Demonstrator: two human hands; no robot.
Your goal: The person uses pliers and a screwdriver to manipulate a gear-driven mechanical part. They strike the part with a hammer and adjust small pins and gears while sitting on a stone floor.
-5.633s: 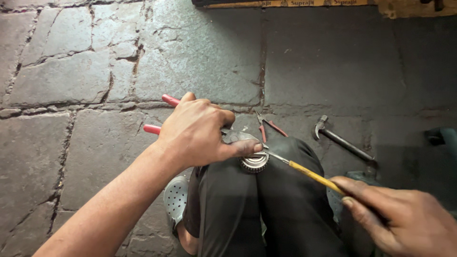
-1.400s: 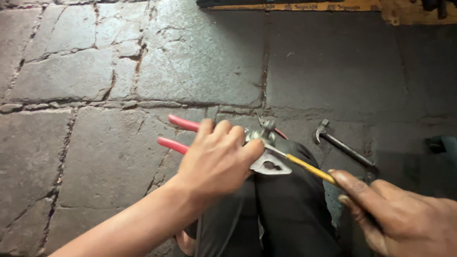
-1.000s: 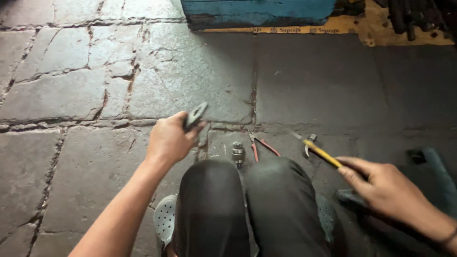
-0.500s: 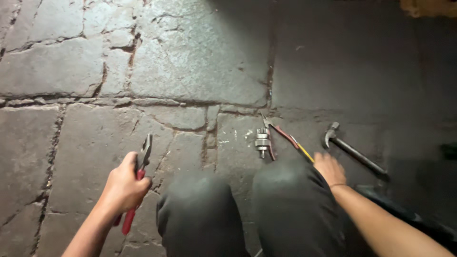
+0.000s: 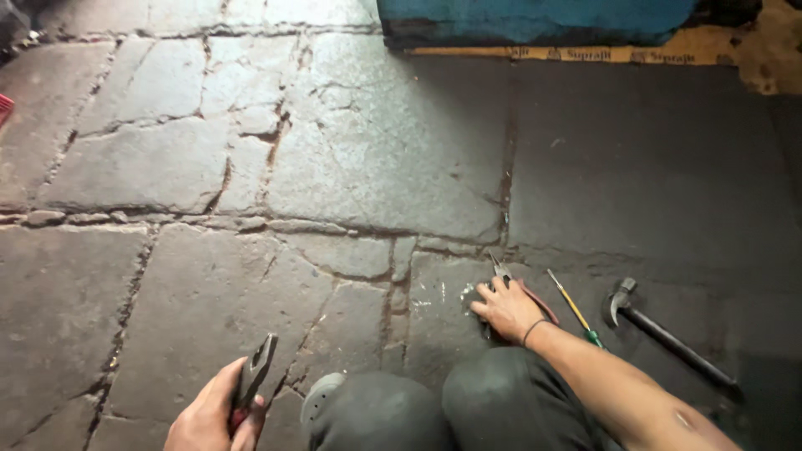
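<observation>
My left hand (image 5: 209,418) is at the bottom left, closed around a pair of pliers (image 5: 253,377) whose dark jaws point up over the stone floor. My right hand (image 5: 506,309) rests palm down on the floor in front of my right knee and covers a small metal part, which is hidden under it. Thin red-handled pliers (image 5: 522,288) lie just right of that hand. A yellow-shafted screwdriver (image 5: 573,308) with a green tip end lies beside them. A claw hammer (image 5: 664,336) lies further right.
I crouch on a cracked stone floor (image 5: 251,184); my knees in dark trousers (image 5: 468,405) fill the bottom middle. A blue box (image 5: 535,18) on a yellow strip stands at the top edge. A grey sandal toe (image 5: 317,399) shows by my left knee.
My right hand has let go of the screwdriver, which now lies on the floor, and has moved left onto the small metal part. My left hand with the pliers has dropped toward the bottom left.
</observation>
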